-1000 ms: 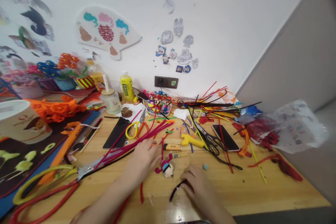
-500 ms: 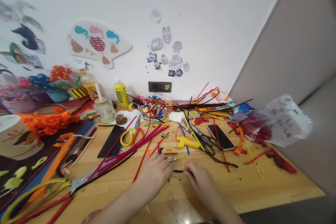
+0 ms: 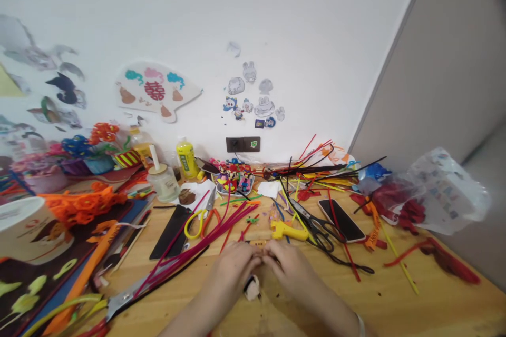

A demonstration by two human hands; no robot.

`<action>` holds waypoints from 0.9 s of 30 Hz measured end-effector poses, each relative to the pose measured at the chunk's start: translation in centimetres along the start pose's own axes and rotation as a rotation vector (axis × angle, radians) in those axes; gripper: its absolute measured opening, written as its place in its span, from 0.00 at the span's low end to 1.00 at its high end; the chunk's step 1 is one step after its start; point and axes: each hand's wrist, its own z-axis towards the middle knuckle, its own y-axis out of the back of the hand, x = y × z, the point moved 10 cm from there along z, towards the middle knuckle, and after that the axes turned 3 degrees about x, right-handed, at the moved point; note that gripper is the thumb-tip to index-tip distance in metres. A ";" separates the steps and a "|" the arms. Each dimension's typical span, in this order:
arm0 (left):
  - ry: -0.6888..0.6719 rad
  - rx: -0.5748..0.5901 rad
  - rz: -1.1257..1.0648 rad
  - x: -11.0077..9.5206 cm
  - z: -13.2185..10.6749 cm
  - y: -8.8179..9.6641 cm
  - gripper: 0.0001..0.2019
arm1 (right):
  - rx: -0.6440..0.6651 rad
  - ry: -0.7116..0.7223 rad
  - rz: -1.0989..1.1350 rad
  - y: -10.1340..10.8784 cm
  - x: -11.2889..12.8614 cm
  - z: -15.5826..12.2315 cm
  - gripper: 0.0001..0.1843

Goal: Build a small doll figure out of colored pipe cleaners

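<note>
A small white fluffy pom-pom [image 3: 252,288] is seen in the head view at the middle of the lower edge of the scene, directly beneath the two hands and above the pale wooden counter [image 3: 407,300]. A dark patch is visible at its upper edge, but what it belongs to cannot be made out. The bare left hand [image 3: 231,269] and bare right hand [image 3: 286,268] are brought together, their curled fingertips meeting just above the pom-pom. The grip of each hand is nearly closed, but whether the pom-pom is held by either one cannot be told, as the contact is hidden by the fingers.

The pom-pom is judged to be very light, soft and easily squashed, so a gentle pinch across its fibres would be suited to it. Just ahead of the hands lies a yellow plastic glue gun [image 3: 286,230], with black-handled steel scissors [image 3: 323,234] to its right. A bundle of stiff magenta pipe cleaners [image 3: 197,245] is spread to the left of the hands, and a black smartphone [image 3: 342,220] lies further right.
</note>
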 end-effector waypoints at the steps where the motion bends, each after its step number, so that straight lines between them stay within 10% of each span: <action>1: 0.028 -0.060 0.018 1.0 0.1 0.6 0.12 | -0.007 0.066 -0.037 0.0 0.3 0.9 0.06; 9: 0.272 -0.224 0.110 6.9 -2.7 2.9 0.13 | -0.148 0.209 -0.059 -0.5 -3.0 4.3 0.11; 14: 0.165 0.120 0.180 3.3 -3.8 -2.4 0.22 | -0.223 0.236 0.075 -0.5 -3.8 3.8 0.18; 17: 0.172 0.117 0.192 2.6 -4.3 -4.1 0.26 | -0.280 0.209 0.158 -0.2 -4.1 3.9 0.17; 27: 0.173 -0.172 -0.021 4.9 2.1 0.8 0.22 | -0.538 0.069 0.420 2.6 -6.5 3.3 0.10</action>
